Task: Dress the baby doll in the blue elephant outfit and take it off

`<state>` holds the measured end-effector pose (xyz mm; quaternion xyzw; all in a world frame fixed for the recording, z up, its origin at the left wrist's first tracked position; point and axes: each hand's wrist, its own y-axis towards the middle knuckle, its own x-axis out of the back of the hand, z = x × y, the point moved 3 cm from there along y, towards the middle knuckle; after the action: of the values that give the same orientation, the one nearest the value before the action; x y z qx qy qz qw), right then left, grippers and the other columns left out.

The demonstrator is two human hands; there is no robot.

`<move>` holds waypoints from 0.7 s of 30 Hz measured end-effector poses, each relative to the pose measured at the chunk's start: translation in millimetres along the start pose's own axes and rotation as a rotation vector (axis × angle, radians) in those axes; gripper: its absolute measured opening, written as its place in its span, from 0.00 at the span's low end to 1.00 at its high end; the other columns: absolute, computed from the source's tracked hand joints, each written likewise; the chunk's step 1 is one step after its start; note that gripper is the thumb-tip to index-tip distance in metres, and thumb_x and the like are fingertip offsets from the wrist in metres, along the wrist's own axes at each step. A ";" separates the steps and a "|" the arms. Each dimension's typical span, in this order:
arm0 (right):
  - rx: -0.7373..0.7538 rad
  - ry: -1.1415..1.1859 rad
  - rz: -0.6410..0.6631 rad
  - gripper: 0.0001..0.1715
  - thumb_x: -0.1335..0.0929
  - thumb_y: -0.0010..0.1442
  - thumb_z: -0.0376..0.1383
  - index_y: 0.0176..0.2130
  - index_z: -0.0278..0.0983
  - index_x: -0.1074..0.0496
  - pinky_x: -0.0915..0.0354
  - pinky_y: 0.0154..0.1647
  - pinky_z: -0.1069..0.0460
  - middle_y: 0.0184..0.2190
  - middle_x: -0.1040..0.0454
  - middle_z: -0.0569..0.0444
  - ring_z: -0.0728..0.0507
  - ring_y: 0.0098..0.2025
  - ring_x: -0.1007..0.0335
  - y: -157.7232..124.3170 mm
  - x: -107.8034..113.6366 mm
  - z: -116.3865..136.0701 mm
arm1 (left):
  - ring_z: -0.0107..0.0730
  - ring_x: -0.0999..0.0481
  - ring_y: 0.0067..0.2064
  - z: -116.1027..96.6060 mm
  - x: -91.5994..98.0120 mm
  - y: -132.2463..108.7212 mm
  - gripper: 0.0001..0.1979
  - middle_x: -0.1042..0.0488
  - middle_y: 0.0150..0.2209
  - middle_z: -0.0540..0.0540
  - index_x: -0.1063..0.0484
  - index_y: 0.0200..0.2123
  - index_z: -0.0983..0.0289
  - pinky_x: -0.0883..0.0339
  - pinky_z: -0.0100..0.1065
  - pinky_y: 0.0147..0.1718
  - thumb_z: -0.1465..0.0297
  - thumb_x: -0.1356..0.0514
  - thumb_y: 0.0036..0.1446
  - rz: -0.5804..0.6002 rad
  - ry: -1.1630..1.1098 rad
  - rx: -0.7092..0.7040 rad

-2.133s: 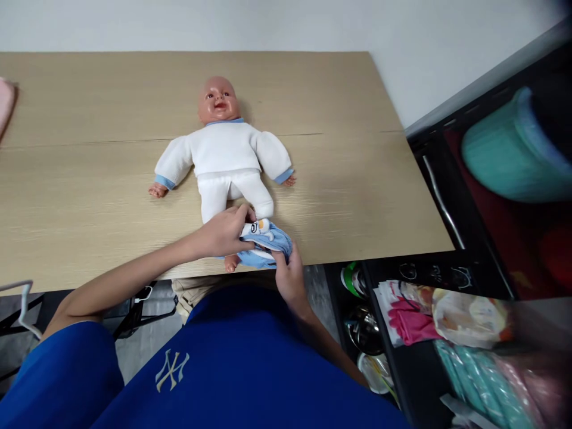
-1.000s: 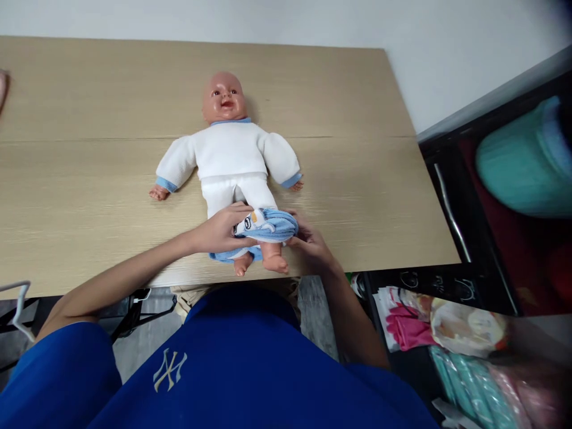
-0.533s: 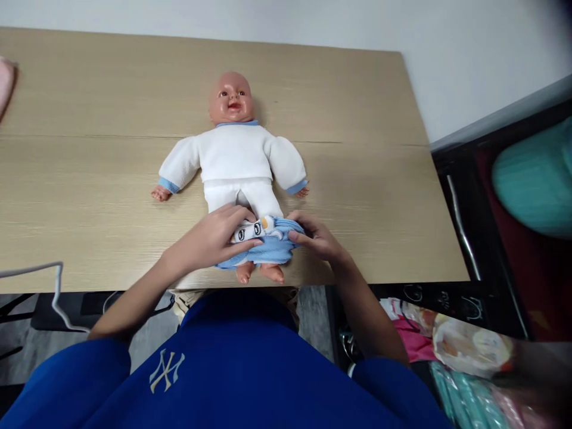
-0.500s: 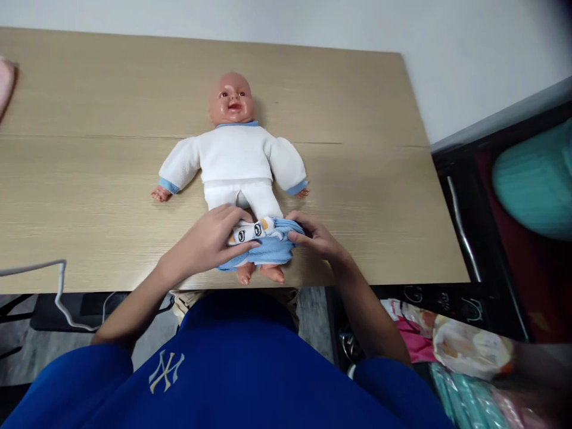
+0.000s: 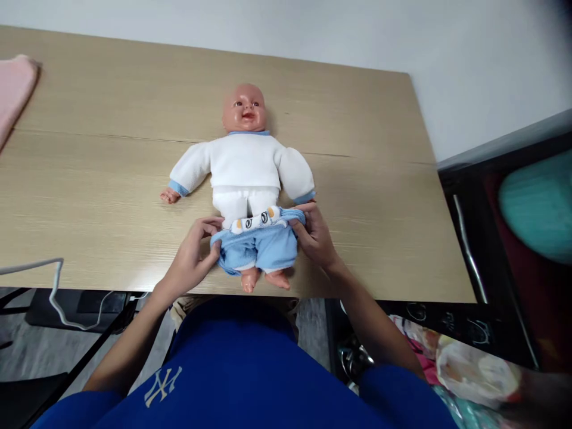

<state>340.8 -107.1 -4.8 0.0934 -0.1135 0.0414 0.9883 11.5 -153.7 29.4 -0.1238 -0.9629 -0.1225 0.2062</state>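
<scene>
A baby doll [image 5: 245, 161] lies on its back, head away from me, in a white top with blue cuffs and white legwear. Light-blue pants [image 5: 272, 247] with a white, face-patterned waistband sit bunched around its lower legs, and both bare feet stick out below. My left hand [image 5: 196, 250] pinches the left side of the pants between thumb and fingers. On the opposite side, my right hand [image 5: 315, 235] grips the waistband edge, thumb in front and fingers partly hidden behind the cloth.
The doll rests on a wooden table [image 5: 375, 226], its feet near the front edge. Pink cloth [image 5: 15, 89] lies at the far left. A white cable [image 5: 58, 286] hangs over the left front edge. To the right are a teal rounded object [image 5: 538, 202] and a whitish container [image 5: 476, 369].
My left hand has moved from on top of the waistband to the left side of the pants. The waistband is now spread wider across the doll's legs. The view has shifted slightly.
</scene>
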 end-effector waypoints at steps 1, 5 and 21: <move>-0.006 -0.018 -0.039 0.24 0.26 0.77 0.62 0.50 0.46 0.25 0.26 0.44 0.44 0.37 0.24 0.56 0.41 0.37 0.27 2.8 -3.3 -3.6 | 0.47 0.19 0.67 6.4 -4.3 3.3 0.07 0.21 0.63 0.64 0.33 0.53 0.57 0.22 0.51 0.65 0.61 0.41 0.85 -0.031 -0.049 0.015; 0.001 -0.029 -0.097 0.26 0.27 0.77 0.64 0.50 0.46 0.26 0.27 0.47 0.43 0.38 0.22 0.55 0.39 0.41 0.24 19.9 -18.5 -10.0 | 0.33 0.24 0.37 30.6 -10.8 23.3 0.17 0.25 0.40 0.51 0.38 0.54 0.56 0.28 0.35 0.37 0.49 0.42 0.85 -0.176 -0.131 0.151; -0.148 0.142 0.239 0.35 0.23 0.67 0.70 0.41 0.44 0.25 0.34 0.38 0.47 0.33 0.31 0.57 0.43 0.36 0.36 53.8 -27.0 8.9 | 0.35 0.28 0.35 46.0 6.4 68.2 0.28 0.25 0.37 0.50 0.29 0.53 0.55 0.32 0.38 0.35 0.39 0.31 0.73 -0.150 -0.413 0.265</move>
<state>307.1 -57.8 6.9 0.0028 -0.0564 0.1566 0.9860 8.7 -75.2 4.1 -0.0464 -0.9987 0.0179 0.0098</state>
